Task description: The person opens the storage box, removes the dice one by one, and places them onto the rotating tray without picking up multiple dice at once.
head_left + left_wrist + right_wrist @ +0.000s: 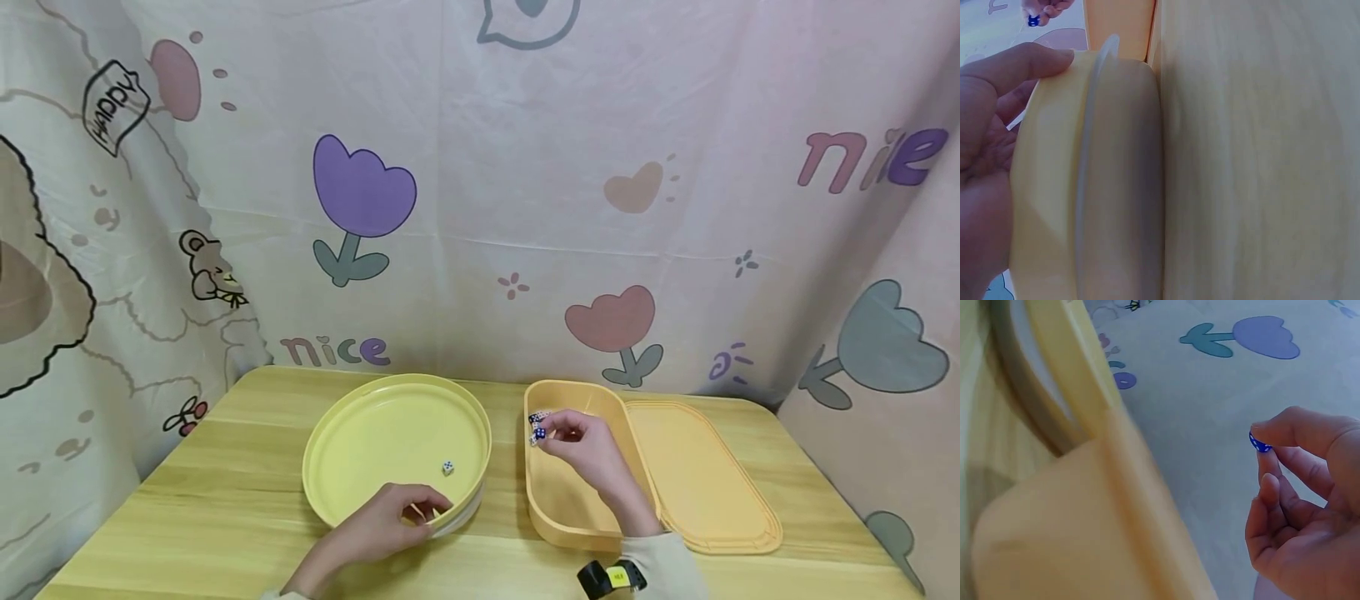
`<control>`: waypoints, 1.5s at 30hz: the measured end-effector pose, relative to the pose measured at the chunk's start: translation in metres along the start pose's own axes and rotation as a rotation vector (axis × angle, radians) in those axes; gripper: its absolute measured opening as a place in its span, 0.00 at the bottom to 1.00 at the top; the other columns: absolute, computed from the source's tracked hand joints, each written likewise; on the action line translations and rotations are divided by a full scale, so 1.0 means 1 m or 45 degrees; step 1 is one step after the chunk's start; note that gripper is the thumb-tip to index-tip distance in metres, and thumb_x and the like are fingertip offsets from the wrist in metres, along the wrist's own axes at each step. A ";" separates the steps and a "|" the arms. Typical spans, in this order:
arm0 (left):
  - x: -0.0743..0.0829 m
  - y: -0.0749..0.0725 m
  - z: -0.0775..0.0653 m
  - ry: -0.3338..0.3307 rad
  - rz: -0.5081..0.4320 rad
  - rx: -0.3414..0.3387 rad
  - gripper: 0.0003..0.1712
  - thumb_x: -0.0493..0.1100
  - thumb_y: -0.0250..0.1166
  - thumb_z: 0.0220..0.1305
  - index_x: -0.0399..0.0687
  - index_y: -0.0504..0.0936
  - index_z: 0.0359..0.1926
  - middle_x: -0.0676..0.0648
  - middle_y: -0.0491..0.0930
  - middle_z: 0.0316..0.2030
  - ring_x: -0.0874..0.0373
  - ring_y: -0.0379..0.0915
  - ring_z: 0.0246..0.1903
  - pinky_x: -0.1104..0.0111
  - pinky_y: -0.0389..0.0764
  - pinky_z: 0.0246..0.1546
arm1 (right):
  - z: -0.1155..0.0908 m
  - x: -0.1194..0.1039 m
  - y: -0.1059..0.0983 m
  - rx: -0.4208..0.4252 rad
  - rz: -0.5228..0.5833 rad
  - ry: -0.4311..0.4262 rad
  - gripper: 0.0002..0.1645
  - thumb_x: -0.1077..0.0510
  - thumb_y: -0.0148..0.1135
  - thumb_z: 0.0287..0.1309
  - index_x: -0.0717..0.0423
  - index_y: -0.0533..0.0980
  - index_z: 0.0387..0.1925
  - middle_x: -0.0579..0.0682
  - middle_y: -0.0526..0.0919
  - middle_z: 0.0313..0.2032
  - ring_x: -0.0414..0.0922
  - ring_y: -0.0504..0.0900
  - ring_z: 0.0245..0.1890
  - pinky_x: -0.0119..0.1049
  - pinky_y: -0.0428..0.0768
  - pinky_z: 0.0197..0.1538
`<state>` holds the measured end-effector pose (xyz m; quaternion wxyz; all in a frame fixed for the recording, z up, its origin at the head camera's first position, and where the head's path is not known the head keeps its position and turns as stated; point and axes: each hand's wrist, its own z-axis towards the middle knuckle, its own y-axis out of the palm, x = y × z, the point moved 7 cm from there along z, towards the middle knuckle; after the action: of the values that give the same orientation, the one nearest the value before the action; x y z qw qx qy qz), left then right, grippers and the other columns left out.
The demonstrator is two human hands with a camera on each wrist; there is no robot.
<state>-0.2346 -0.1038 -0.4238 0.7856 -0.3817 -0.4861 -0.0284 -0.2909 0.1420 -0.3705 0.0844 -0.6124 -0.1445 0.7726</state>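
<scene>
My right hand [588,458] pinches a blue die [540,433] with white dots between thumb and fingertip, over the left side of an orange rectangular box [573,504]. The right wrist view shows this blue die [1260,443] held at the very fingertips, the other fingers curled below. Several small dice [535,417] lie in the box's far left part, partly hidden behind the hand. My left hand [386,523] grips the near right rim of a round yellow tub [375,442], thumb outside and fingers over the edge. One white die [447,467] rests inside that tub.
A flat orange lid [701,475] lies against the box's right side. The wooden table [225,475] ends at a printed curtain [465,208] behind both containers. A black band with a yellow label [617,576] is on my right wrist.
</scene>
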 end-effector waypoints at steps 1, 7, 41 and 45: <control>0.000 0.000 0.000 -0.003 -0.005 -0.002 0.14 0.30 0.63 0.58 0.43 0.83 0.45 0.57 0.80 0.37 0.67 0.72 0.36 0.69 0.79 0.39 | -0.001 0.001 0.001 0.010 0.004 0.005 0.08 0.72 0.69 0.46 0.65 0.81 0.32 0.49 0.77 0.26 0.43 0.73 0.28 0.29 0.73 0.31; 0.000 0.000 0.000 -0.035 -0.029 -0.003 0.13 0.31 0.64 0.58 0.43 0.83 0.46 0.56 0.80 0.36 0.66 0.72 0.36 0.69 0.79 0.40 | -0.001 0.001 0.012 0.021 0.011 -0.021 0.08 0.70 0.71 0.47 0.63 0.82 0.32 0.47 0.78 0.27 0.42 0.74 0.29 0.30 0.74 0.33; -0.001 -0.001 0.002 -0.040 -0.010 0.014 0.14 0.29 0.63 0.57 0.42 0.83 0.44 0.57 0.79 0.34 0.67 0.73 0.35 0.69 0.79 0.38 | 0.018 -0.002 0.084 -0.132 0.066 -0.049 0.09 0.68 0.70 0.47 0.66 0.80 0.33 0.49 0.80 0.28 0.40 0.75 0.29 0.30 0.75 0.33; 0.000 -0.001 0.003 -0.046 -0.016 0.013 0.14 0.29 0.63 0.57 0.43 0.83 0.44 0.56 0.79 0.34 0.66 0.73 0.35 0.69 0.79 0.38 | 0.018 -0.001 0.084 -0.125 0.040 -0.052 0.09 0.68 0.70 0.46 0.66 0.80 0.32 0.49 0.80 0.28 0.40 0.74 0.29 0.31 0.75 0.33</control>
<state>-0.2371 -0.1030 -0.4227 0.7785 -0.3749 -0.5028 -0.0240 -0.3044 0.0602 -0.3928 0.0390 -0.6022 -0.1741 0.7781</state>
